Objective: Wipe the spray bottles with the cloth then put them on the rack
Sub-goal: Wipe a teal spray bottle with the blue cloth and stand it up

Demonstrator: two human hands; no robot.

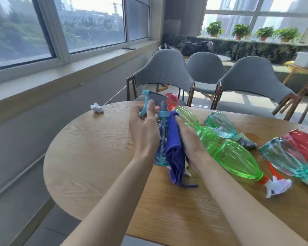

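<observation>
Blue bottle point(160, 148): clear blue, blue trigger, grey head, tilted with head pointing away, gripped at the neck by left hand point(144, 132). Cloth point(174, 153): dark blue, folded, held against the bottle's right side by right hand point(188, 141), tail reaching the bench point(96, 157). Others lie on their sides on the bench: far green bottle point(187, 114), middle green bottle point(207, 137), near green bottle point(236, 160) in a row; teal bottle point(220, 125); second teal bottle point(284, 157); red bottle point(304, 144) far right; second red bottle point(172, 101) behind the blue head.
</observation>
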